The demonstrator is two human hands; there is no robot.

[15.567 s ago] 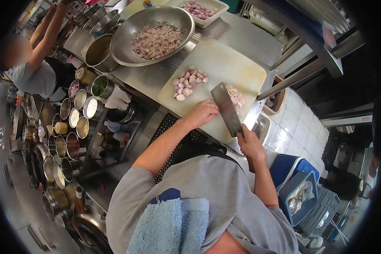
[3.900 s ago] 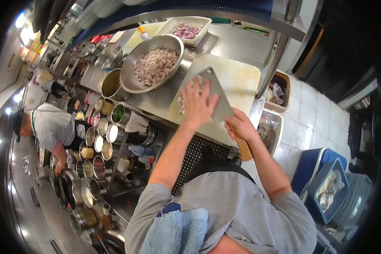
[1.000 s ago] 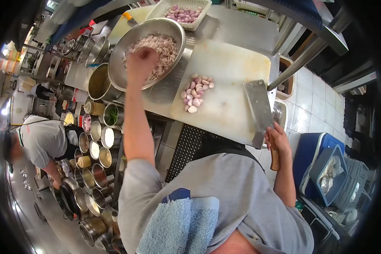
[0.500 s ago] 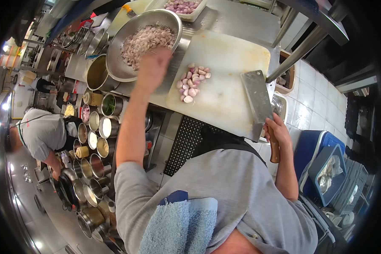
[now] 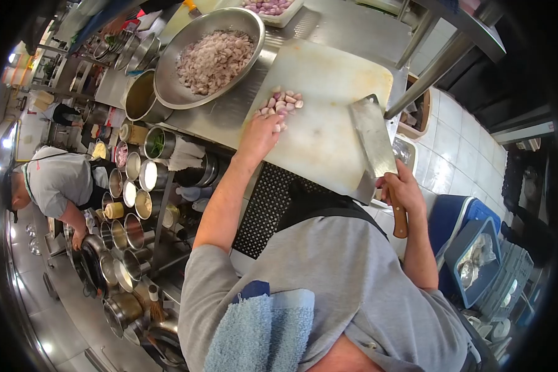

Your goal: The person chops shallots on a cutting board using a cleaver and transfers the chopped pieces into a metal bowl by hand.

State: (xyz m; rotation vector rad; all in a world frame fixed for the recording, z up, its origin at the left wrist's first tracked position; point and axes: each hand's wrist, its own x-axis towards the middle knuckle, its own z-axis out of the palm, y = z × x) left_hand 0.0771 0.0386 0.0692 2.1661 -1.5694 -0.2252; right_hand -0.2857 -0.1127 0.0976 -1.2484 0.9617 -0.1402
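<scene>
My left hand [image 5: 258, 137] is at the near edge of a pile of peeled shallots [image 5: 285, 101] on the white cutting board [image 5: 328, 80]. Its fingers are bent over the nearest shallots, and what the fingertips hold is hidden. My right hand [image 5: 401, 189] grips the cleaver [image 5: 374, 136] near its wooden handle, with the blade over the right side of the board. Beyond the board, to the left, a large steel bowl [image 5: 165, 71] holds a heap of chopped shallots [image 5: 216, 61].
A white basket [image 5: 285, 18] of shallots stands at the back. Steel pots [image 5: 147, 102] line the left, where a co-worker [image 5: 59, 180] leans over pans. A metal post [image 5: 431, 71] rises right of the board. A blue bin [image 5: 474, 260] sits at the lower right.
My left hand has moved from the steel bowl back to the whole shallots on the board. My right hand still holds the cleaver at the board's right side.
</scene>
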